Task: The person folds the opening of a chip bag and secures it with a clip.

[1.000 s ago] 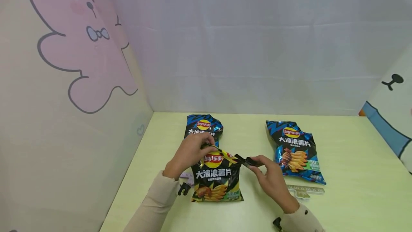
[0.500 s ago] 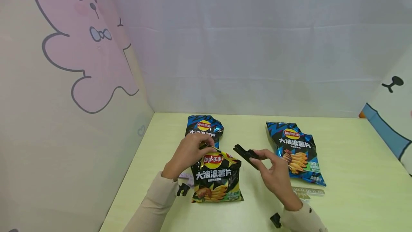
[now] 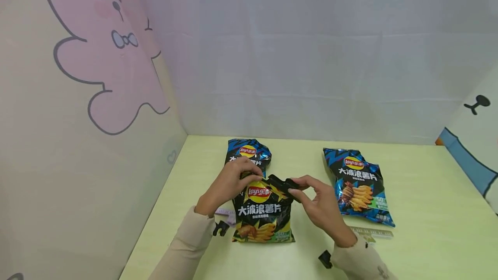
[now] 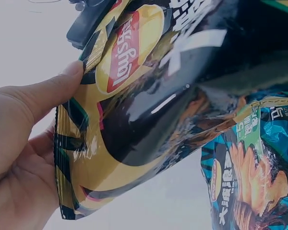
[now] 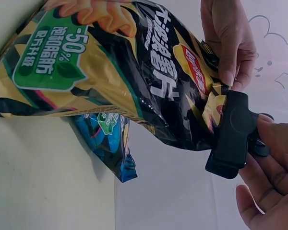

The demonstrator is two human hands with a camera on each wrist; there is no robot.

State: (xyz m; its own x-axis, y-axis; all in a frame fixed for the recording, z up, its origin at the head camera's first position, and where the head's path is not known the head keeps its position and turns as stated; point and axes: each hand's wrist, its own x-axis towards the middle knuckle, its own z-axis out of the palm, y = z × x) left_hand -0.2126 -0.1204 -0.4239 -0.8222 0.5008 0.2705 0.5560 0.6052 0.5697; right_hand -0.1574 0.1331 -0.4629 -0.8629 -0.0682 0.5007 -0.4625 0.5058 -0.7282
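At the near middle of the pale green surface (image 3: 428, 211) stands the black-and-yellow chip bag (image 3: 263, 217), its bottom edge on the surface and its folded top raised between the two hands. The left hand (image 3: 229, 182) pinches the bag's top left corner, thumb on the front face and fingers curled behind. The right hand (image 3: 317, 204) pinches a black clip (image 3: 281, 183) between thumb and fingers, and the clip meets the folded top edge of the bag, just beside the left fingertips; the right wrist view shows its body lying against that crumpled yellow fold. Directly behind this bag lies a blue chip bag (image 3: 249, 154), partly hidden by the left hand. A second blue chip bag (image 3: 358, 185) lies flat well to the right. Just in front of that one a pale yellow-green clip (image 3: 369, 231) rests on the surface. A lilac clip (image 3: 225, 214) shows beside the left wrist.
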